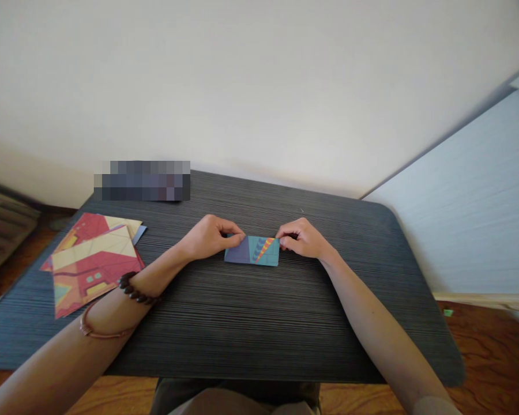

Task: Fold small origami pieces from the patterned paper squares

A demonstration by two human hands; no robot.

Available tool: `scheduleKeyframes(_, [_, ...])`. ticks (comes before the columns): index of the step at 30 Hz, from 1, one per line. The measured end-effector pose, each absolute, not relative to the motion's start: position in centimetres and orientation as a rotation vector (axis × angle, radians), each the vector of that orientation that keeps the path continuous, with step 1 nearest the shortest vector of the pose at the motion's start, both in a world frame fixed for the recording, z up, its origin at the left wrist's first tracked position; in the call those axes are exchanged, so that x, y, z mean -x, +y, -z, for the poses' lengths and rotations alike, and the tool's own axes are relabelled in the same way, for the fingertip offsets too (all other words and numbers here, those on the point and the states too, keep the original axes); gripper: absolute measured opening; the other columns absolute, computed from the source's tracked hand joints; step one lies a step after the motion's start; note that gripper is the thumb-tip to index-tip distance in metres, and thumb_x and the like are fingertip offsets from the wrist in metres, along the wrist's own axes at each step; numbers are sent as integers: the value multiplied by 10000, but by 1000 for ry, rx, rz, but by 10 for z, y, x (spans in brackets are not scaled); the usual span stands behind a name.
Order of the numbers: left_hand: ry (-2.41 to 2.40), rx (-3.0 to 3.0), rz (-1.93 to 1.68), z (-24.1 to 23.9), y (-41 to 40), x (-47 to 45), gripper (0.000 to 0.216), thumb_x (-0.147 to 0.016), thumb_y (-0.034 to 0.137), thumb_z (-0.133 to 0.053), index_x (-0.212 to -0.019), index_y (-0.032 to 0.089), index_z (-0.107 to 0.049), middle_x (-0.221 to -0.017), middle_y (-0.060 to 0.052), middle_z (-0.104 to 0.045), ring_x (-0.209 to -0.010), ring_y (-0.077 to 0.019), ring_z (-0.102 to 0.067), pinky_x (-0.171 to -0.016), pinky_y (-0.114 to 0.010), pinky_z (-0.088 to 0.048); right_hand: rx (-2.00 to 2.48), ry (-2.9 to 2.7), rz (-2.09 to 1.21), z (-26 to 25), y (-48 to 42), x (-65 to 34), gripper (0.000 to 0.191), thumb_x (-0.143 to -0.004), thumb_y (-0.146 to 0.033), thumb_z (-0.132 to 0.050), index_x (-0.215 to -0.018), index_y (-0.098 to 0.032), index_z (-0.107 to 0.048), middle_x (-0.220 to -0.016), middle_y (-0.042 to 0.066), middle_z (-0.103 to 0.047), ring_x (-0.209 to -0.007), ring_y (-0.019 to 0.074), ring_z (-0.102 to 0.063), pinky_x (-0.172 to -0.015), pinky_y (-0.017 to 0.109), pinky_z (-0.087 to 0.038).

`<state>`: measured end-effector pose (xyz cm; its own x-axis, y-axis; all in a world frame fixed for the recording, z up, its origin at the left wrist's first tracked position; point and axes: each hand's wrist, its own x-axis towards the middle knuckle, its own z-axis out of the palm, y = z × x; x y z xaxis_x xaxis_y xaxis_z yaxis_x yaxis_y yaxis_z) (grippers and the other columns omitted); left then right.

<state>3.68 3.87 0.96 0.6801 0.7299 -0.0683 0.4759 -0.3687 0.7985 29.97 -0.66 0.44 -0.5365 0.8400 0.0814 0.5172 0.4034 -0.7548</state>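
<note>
A small folded paper (253, 251), blue and teal with orange stripes, lies flat in the middle of the dark ribbed table (251, 323). My left hand (210, 236) pinches its upper left edge with fingers curled. My right hand (301, 237) pinches its right edge, fingers closed. A bead bracelet and a thin bangle sit on my left wrist.
A stack of red and cream patterned paper sheets (93, 262) lies at the table's left side. A blurred dark object (142, 180) sits at the back left edge. A pale bed or panel (471, 202) runs along the right. Wooden floor shows beside the table.
</note>
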Motion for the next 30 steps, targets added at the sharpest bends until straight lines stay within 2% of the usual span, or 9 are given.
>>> scheduleKeyframes(6, [986, -1961, -395, -13, 39, -36, 241, -792, 348, -571, -840, 170, -726, -801, 8, -739, -739, -153, -668, -676, -208, -494, 1216, -2100, -1042, -6, -10, -308, 202, -761, -123, -464, -664, -140, -640, -571, -4, -620, -495, 86, -555, -502, 184, -389])
scheduleKeyframes(10, [1006, -1944, -434, -13, 35, -40, 256, -801, 364, -571, -873, 174, -727, -813, 3, -741, -752, -159, -673, -677, -218, -506, 1259, -2096, -917, -7, -13, -298, 232, -853, -322, -519, -846, -151, -676, -656, -2, -622, -553, 87, -522, -538, 199, -366])
scheduleKeyframes(14, [968, -2068, -491, -8, 34, -42, 301, -862, 385, -513, -996, 200, -709, -940, -12, -735, -847, -175, -669, -751, -252, -505, 1480, -1963, -740, -1, -18, -282, 279, -824, -437, -590, -871, -174, -669, -558, -46, -515, -497, 77, -430, -513, 209, -319])
scheduleKeyframes(18, [888, -2303, -500, -2, 35, -40, 359, -923, 330, -425, -1233, 238, -581, -1083, -33, -693, -924, -183, -633, -819, -307, -485, 1523, -1739, -705, 6, -28, -276, 272, -775, -429, -662, -877, -177, -642, -651, -26, -572, -541, 86, -432, -535, 217, -354])
scheduleKeyframes(20, [816, -2421, -533, 0, 35, -40, 378, -930, 290, -420, -1291, 249, -524, -1154, -45, -651, -1006, -192, -580, -895, -350, -455, 1542, -1741, -661, 8, -34, -274, 230, -775, -396, -673, -861, -185, -646, -668, -21, -592, -552, 92, -434, -551, 227, -363])
scheduleKeyframes(23, [678, -2643, -558, 2, 33, -41, 340, -921, 260, -454, -1239, 287, -570, -1235, -57, -567, -1123, -223, -469, -986, -421, -378, 1584, -1772, -545, 10, -40, -272, 188, -777, -360, -681, -849, -188, -653, -690, -9, -609, -587, 108, -465, -586, 247, -380])
scheduleKeyframes(30, [573, -2857, -431, -1, 26, -44, 311, -930, 211, -416, -1174, 236, -607, -1170, -77, -567, -1123, -250, -407, -968, -431, -377, 1512, -1977, -378, 12, -51, -271, 245, -840, -333, -615, -1042, -199, -655, -905, 51, -649, -802, 169, -566, -722, 311, -448])
